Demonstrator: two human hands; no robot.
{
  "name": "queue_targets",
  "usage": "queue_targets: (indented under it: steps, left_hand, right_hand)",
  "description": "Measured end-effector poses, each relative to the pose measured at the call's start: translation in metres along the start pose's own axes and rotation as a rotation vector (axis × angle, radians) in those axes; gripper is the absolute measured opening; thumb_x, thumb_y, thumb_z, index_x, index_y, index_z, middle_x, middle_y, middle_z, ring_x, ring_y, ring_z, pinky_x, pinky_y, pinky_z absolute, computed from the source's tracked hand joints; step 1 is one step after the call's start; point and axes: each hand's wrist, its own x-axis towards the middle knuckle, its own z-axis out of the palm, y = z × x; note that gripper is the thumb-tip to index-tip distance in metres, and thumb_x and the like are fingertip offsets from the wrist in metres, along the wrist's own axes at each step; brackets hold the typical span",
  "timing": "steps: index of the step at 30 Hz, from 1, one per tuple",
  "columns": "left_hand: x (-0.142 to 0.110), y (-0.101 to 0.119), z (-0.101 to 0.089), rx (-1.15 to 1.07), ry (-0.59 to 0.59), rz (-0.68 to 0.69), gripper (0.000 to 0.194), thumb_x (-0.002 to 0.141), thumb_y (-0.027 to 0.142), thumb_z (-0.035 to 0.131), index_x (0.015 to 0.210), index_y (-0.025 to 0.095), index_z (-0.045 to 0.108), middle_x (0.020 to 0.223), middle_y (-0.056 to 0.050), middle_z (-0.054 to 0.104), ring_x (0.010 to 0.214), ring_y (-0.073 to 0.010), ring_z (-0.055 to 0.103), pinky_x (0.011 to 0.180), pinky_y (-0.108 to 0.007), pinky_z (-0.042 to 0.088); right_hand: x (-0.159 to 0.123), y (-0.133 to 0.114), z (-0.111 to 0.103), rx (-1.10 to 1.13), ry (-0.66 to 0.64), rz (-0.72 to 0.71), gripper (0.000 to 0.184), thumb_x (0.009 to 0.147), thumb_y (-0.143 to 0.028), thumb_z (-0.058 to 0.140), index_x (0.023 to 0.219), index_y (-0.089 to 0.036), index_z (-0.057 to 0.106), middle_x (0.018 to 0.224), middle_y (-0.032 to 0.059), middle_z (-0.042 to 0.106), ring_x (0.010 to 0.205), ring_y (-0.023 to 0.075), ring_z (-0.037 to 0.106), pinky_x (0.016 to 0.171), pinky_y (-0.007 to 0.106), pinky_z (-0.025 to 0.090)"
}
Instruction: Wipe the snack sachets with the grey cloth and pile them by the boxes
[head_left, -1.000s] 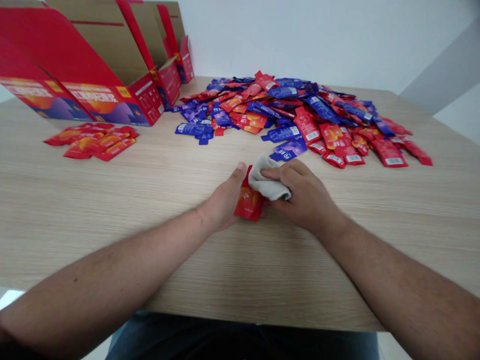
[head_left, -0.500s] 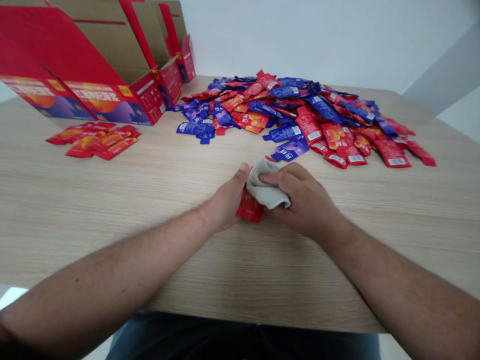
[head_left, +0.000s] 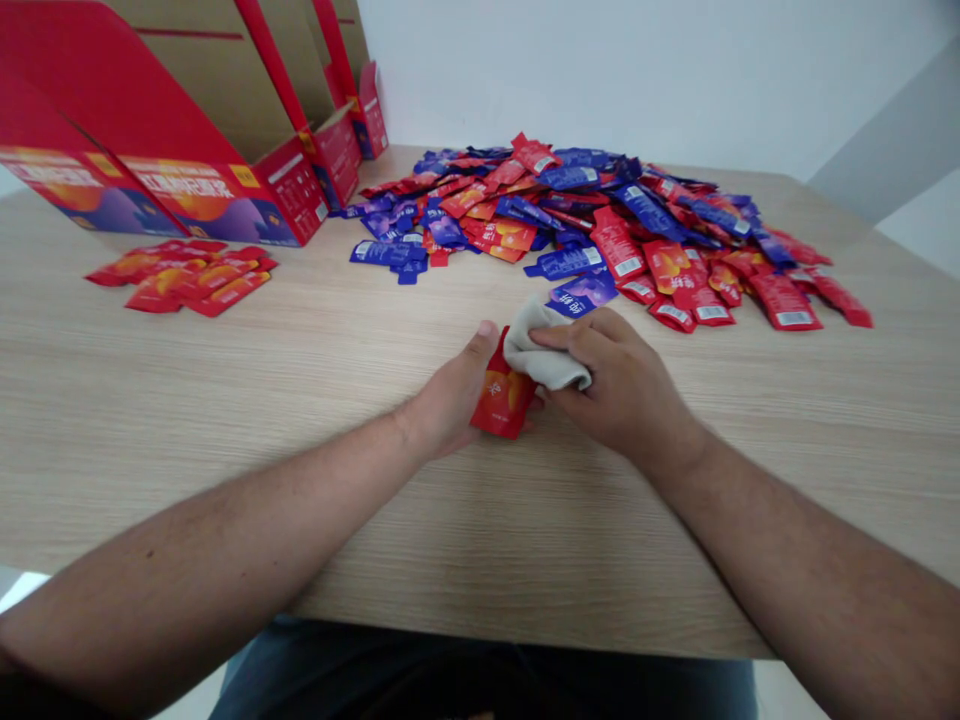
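My left hand (head_left: 457, 395) holds a red sachet (head_left: 501, 405) with an orange print, its thumb along the left edge and fingertips showing beyond the right edge. My right hand (head_left: 619, 385) is closed on a pale grey cloth (head_left: 551, 350), which lies against the sachet's upper right part and covers some of it. Past the hands, a blue sachet (head_left: 581, 293) lies at the front of a large mixed heap of red and blue sachets (head_left: 570, 210). On the left, several red sachets (head_left: 184, 275) form a small flat group.
Open red cardboard boxes (head_left: 210, 200) with blue and orange print stand in a row at the back left. The wooden table (head_left: 525, 560) has its near edge just in front of my lap. A white wall (head_left: 637, 80) rises behind the heap.
The cloth and my right hand have shifted slightly up and to the right, so more of the red sachet's front shows. My left hand keeps its hold.
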Motion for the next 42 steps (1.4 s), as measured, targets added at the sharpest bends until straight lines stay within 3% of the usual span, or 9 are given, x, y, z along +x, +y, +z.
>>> queue_targets:
  steps: [6, 11, 17, 21, 26, 30, 35, 40, 42]
  left_hand:
    - [0.001, 0.0, 0.002, -0.054, -0.013, 0.088, 0.063, 0.114, 0.064, 0.038, 0.124, 0.014, 0.075, 0.101, -0.013, 0.082, 0.082, -0.02, 0.078, 0.075, -0.029, 0.061]
    - [0.0, 0.0, 0.002, -0.014, 0.013, 0.004, 0.069, 0.109, 0.073, 0.04, 0.13, 0.017, 0.074, 0.094, -0.011, 0.081, 0.071, -0.0211, 0.075, 0.062, -0.03, 0.059]
    - [0.002, 0.003, 0.007, -0.069, 0.097, 0.028, 0.073, 0.109, 0.073, 0.041, 0.108, 0.011, 0.079, 0.09, -0.014, 0.082, 0.086, -0.0249, 0.079, 0.073, -0.031, 0.06]
    - [0.003, 0.007, 0.01, -0.135, 0.109, 0.082, 0.066, 0.116, 0.059, 0.031, 0.102, 0.014, 0.077, 0.092, -0.012, 0.082, 0.092, -0.0223, 0.08, 0.082, -0.03, 0.061]
    - [0.001, 0.007, 0.009, -0.121, 0.081, -0.006, 0.073, 0.108, 0.074, 0.04, 0.104, 0.012, 0.079, 0.089, -0.014, 0.081, 0.087, -0.027, 0.08, 0.075, -0.034, 0.062]
    - [0.001, 0.01, 0.011, -0.211, 0.088, 0.044, 0.065, 0.112, 0.066, 0.038, 0.118, 0.015, 0.077, 0.098, -0.012, 0.083, 0.094, -0.0252, 0.081, 0.084, -0.035, 0.064]
    - [0.0, 0.011, 0.013, -0.232, 0.055, -0.056, 0.075, 0.111, 0.069, 0.03, 0.122, 0.011, 0.077, 0.098, -0.016, 0.083, 0.094, -0.0296, 0.081, 0.085, -0.04, 0.065]
    - [0.0, 0.012, 0.013, -0.23, 0.063, 0.008, 0.068, 0.114, 0.062, 0.029, 0.123, 0.013, 0.076, 0.097, -0.014, 0.083, 0.096, -0.028, 0.081, 0.086, -0.039, 0.064]
    - [0.0, 0.012, 0.013, -0.231, 0.044, -0.034, 0.072, 0.114, 0.063, 0.027, 0.123, 0.012, 0.076, 0.094, -0.015, 0.082, 0.095, -0.0294, 0.081, 0.084, -0.04, 0.065]
  right_hand:
    - [-0.001, -0.002, 0.0, 0.036, -0.067, -0.053, 0.038, 0.093, -0.027, 0.072, 0.13, -0.024, 0.076, 0.11, 0.0119, 0.074, 0.1, 0.0297, 0.07, 0.083, 0.044, 0.062]
    - [0.0, -0.003, 0.001, 0.01, 0.002, 0.0, 0.039, 0.09, -0.023, 0.074, 0.129, -0.023, 0.076, 0.107, 0.0113, 0.074, 0.1, 0.0303, 0.069, 0.088, 0.046, 0.061]
    - [-0.004, -0.018, 0.003, 0.106, -0.254, -0.098, 0.042, 0.089, -0.024, 0.078, 0.131, -0.024, 0.076, 0.111, 0.0093, 0.071, 0.097, 0.0256, 0.068, 0.083, 0.039, 0.06]
    - [-0.004, -0.016, 0.004, 0.032, -0.173, 0.006, 0.042, 0.089, -0.026, 0.079, 0.13, -0.024, 0.076, 0.11, 0.0103, 0.07, 0.097, 0.027, 0.068, 0.081, 0.04, 0.059]
    - [-0.005, -0.017, 0.005, 0.101, -0.258, -0.091, 0.043, 0.089, -0.024, 0.079, 0.131, -0.025, 0.075, 0.112, 0.0084, 0.07, 0.098, 0.0254, 0.068, 0.084, 0.04, 0.06]
    - [-0.005, -0.014, 0.006, 0.034, -0.14, 0.022, 0.042, 0.089, -0.023, 0.078, 0.131, -0.023, 0.075, 0.109, 0.0109, 0.071, 0.098, 0.0279, 0.068, 0.083, 0.041, 0.06]
    - [-0.005, -0.017, 0.007, 0.121, -0.273, -0.079, 0.044, 0.09, -0.024, 0.077, 0.133, -0.024, 0.074, 0.114, 0.0095, 0.071, 0.1, 0.0267, 0.069, 0.085, 0.041, 0.061]
    - [-0.005, -0.016, 0.006, 0.029, -0.159, 0.013, 0.044, 0.089, -0.023, 0.077, 0.133, -0.022, 0.075, 0.111, 0.0119, 0.07, 0.1, 0.0281, 0.068, 0.083, 0.042, 0.06]
    - [-0.005, -0.017, 0.006, 0.066, -0.208, -0.044, 0.044, 0.088, -0.024, 0.079, 0.132, -0.022, 0.075, 0.111, 0.0105, 0.07, 0.098, 0.027, 0.068, 0.083, 0.04, 0.06]
